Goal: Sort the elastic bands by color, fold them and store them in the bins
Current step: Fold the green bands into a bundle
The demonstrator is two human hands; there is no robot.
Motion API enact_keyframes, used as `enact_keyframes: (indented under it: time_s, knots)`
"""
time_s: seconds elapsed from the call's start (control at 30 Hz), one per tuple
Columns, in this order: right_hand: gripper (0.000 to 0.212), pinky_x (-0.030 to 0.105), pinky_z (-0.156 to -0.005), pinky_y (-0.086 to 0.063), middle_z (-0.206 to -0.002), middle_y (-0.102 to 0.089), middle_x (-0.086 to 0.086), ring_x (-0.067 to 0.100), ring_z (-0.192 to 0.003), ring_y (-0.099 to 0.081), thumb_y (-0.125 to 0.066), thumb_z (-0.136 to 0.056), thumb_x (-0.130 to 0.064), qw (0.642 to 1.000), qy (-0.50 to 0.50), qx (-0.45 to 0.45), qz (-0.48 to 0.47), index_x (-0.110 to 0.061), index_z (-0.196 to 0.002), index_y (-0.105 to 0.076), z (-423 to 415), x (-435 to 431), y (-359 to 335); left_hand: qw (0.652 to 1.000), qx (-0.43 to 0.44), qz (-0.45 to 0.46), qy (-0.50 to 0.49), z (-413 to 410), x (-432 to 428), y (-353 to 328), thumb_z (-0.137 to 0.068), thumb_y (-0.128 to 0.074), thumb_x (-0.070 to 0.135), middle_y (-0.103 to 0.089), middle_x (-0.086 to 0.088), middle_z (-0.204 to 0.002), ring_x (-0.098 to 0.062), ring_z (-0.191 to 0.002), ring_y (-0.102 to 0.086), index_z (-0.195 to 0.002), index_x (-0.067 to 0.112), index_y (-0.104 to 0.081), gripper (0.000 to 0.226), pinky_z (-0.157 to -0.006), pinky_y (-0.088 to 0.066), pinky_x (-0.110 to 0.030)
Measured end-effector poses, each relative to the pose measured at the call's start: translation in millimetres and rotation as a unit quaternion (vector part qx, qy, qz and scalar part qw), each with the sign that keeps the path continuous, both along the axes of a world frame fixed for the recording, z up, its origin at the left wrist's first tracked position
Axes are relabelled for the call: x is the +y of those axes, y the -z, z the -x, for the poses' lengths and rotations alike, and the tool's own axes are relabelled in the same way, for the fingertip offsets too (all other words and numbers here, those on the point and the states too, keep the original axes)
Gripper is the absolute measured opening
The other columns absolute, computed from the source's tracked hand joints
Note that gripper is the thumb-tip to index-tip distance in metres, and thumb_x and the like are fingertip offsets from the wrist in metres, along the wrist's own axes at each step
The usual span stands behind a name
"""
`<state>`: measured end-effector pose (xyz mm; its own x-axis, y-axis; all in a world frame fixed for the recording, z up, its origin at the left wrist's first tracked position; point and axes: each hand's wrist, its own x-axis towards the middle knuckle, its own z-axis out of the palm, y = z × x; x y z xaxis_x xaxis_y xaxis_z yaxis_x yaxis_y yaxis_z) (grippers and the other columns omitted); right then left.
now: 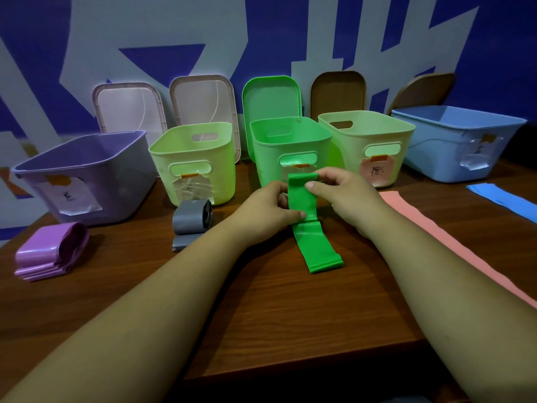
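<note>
Both arms are bare and stretched out, angling in toward each other so the hands meet in the middle. The left forearm (151, 298) comes in from the lower left and the right forearm (427, 274) from the lower right. The left hand (271, 206) has its fingers curled in, with the thumb pinching the green band (318, 248) low down. The right hand (344, 193) is knuckles up, its thumb on the band's face and its fingers hooked over the top fold. The two hands are nearly touching.
</note>
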<state>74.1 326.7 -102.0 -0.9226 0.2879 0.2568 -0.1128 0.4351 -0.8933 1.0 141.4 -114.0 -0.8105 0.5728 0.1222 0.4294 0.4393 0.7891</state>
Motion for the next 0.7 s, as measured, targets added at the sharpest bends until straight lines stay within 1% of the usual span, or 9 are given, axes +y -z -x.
enact_keyframes:
  time_s: [0.07, 0.1, 0.17, 0.27, 0.37, 0.43, 0.53, 0.6, 0.7]
  knots:
    - [0.012, 0.023, -0.067, -0.043, -0.100, -0.079, -0.012, -0.011, -0.072, -0.065, -0.071, -0.101, -0.031, 1.000, -0.009, 0.006, 0.010, -0.029, -0.110, -0.079, -3, -1, -1, 0.999, 0.033, -0.001, -0.016, -1, 3, 0, -0.087, -0.085, 0.027, -0.072, 0.005, -0.106, -0.012, -0.099, -0.071, -0.133, 0.025, -0.058, 0.053, -0.097, -0.060, -0.042]
    - [0.011, 0.022, -0.065, -0.042, -0.097, -0.079, -0.013, -0.013, -0.064, -0.062, -0.071, -0.102, -0.029, 1.000, -0.011, 0.011, 0.015, -0.028, -0.110, -0.079, -5, -1, -2, 0.999, 0.047, -0.005, -0.022, -3, 4, 0, -0.089, -0.084, 0.024, -0.071, 0.008, -0.106, -0.009, -0.099, -0.070, -0.133, 0.024, -0.058, 0.051, -0.097, -0.060, -0.039]
    - [0.011, 0.021, -0.064, -0.041, -0.087, -0.078, -0.015, -0.013, -0.058, -0.060, -0.071, -0.102, -0.026, 1.000, -0.012, 0.019, 0.018, -0.026, -0.108, -0.079, -8, -1, -5, 0.997, 0.073, -0.019, -0.027, -5, 6, -1, -0.091, -0.081, 0.019, -0.069, 0.011, -0.106, -0.007, -0.099, -0.068, -0.133, 0.022, -0.058, 0.048, -0.095, -0.060, -0.037]
    - [0.010, 0.026, -0.067, -0.042, -0.077, -0.074, -0.019, -0.011, -0.063, -0.060, -0.071, -0.100, -0.024, 1.000, -0.010, 0.017, 0.006, -0.025, -0.105, -0.080, -11, 0, -7, 0.994, 0.103, -0.014, -0.030, -3, 8, 0, -0.092, -0.079, 0.018, -0.069, 0.011, -0.106, -0.008, -0.098, -0.067, -0.133, 0.021, -0.057, 0.046, -0.093, -0.059, -0.036]
    - [0.009, 0.032, -0.074, -0.046, -0.090, -0.075, -0.010, 0.005, -0.088, -0.064, -0.070, -0.098, -0.023, 0.999, -0.012, -0.021, -0.044, -0.025, -0.100, -0.079, -17, 1, -10, 0.992, 0.120, 0.016, -0.029, 0, 8, 3, -0.091, -0.077, 0.017, -0.070, 0.007, -0.105, -0.012, -0.096, -0.067, -0.131, 0.021, -0.058, 0.045, -0.091, -0.059, -0.038]
    - [0.011, 0.034, -0.083, -0.049, -0.099, -0.075, -0.003, 0.015, -0.097, -0.065, -0.069, -0.096, -0.020, 0.996, -0.022, -0.045, -0.080, -0.026, -0.097, -0.078, -20, 1, -11, 0.990, 0.136, 0.040, -0.024, 2, 6, 4, -0.092, -0.077, 0.019, -0.068, 0.007, -0.103, -0.010, -0.094, -0.065, -0.127, 0.023, -0.061, 0.039, -0.085, -0.058, -0.033]
    - [0.011, 0.035, -0.080, -0.047, -0.095, -0.074, -0.003, 0.016, -0.092, -0.063, -0.069, -0.092, -0.019, 0.992, -0.046, -0.058, -0.104, -0.026, -0.094, -0.077, -25, 1, -13, 0.987, 0.147, 0.062, -0.012, 5, 3, 4, -0.094, -0.078, 0.028, -0.067, 0.010, -0.102, -0.005, -0.090, -0.061, -0.123, 0.026, -0.065, 0.032, -0.070, -0.046, -0.018]
    - [0.010, 0.036, -0.078, -0.047, -0.089, -0.072, -0.006, 0.015, -0.087, -0.061, -0.068, -0.088, -0.024, 0.989, -0.058, -0.072, -0.117, -0.029, -0.092, -0.077, -27, 1, -13, 0.986, 0.150, 0.067, -0.003, 6, 0, 4, -0.094, -0.079, 0.030, -0.067, 0.009, -0.103, -0.008, -0.093, -0.062, -0.123, 0.026, -0.066, 0.033, -0.073, -0.046, -0.019]
    - [0.012, 0.035, -0.074, -0.046, -0.084, -0.068, -0.008, 0.014, -0.081, -0.059, -0.066, -0.086, -0.029, 0.985, -0.061, -0.089, -0.137, -0.030, -0.091, -0.076, -28, 2, -13, 0.987, 0.137, 0.082, 0.024, 7, -6, 1, -0.093, -0.080, 0.031, -0.068, 0.009, -0.109, -0.009, -0.099, -0.065, -0.129, 0.026, -0.064, 0.040, -0.085, -0.052, -0.025]
